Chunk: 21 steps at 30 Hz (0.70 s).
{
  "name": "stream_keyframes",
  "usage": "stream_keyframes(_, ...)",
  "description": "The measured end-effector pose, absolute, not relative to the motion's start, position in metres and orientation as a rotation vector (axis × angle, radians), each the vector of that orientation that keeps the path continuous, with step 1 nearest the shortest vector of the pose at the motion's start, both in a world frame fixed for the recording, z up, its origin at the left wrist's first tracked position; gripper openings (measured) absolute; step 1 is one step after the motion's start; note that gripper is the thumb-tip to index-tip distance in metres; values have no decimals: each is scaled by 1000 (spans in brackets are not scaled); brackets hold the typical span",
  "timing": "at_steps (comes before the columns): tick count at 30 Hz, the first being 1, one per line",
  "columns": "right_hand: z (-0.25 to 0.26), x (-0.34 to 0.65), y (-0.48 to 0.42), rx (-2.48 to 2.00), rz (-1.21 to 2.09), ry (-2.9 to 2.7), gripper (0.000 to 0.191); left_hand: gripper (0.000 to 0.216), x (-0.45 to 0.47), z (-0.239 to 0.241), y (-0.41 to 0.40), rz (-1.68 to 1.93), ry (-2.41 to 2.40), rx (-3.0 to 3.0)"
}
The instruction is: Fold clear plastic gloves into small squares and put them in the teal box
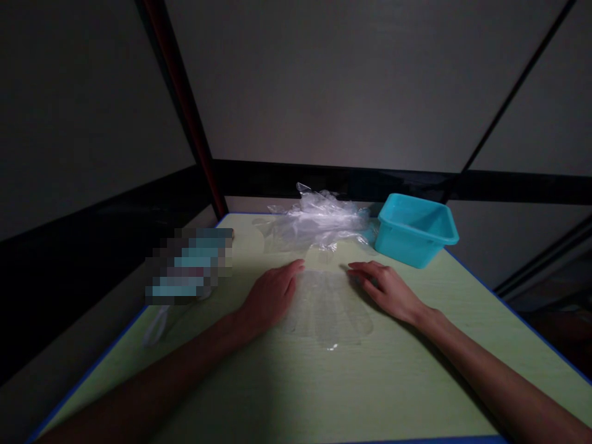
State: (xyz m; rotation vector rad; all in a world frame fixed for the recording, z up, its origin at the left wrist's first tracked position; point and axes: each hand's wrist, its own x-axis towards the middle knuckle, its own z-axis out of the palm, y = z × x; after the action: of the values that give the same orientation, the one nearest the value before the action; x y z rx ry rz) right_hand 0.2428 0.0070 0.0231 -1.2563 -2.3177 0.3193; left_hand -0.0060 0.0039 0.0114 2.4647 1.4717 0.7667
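A clear plastic disposable glove (327, 311) lies flat on the table between my hands, its finger shapes pointing toward me. My left hand (272, 293) rests at the glove's upper left edge with its fingers stretched forward and no grip visible. At the upper right edge is my right hand (387, 288), its fingers extended inward and slightly apart. Whether its fingertips press on the thin film is hard to see. Just beyond both hands sits a crumpled heap of clear plastic gloves (319, 225).
A turquoise plastic basket (409, 246) stands at the back right of the pale green table (296, 394), which has a blue edge. On the left lies a pixelated item (189, 268) with a whitish strap loop (156, 325). Wall panels (333, 92) rise behind the table.
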Motion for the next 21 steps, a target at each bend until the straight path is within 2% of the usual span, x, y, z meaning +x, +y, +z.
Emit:
stream_keyframes(11, 22, 245, 8, -1285, 310, -2362, 34, 36, -9, 5, 8, 598, 1473, 2650)
stream_keyframes(21, 19, 245, 10, -1259, 225, -2455, 39, 39, -9, 2, 7, 651, 1354, 2739)
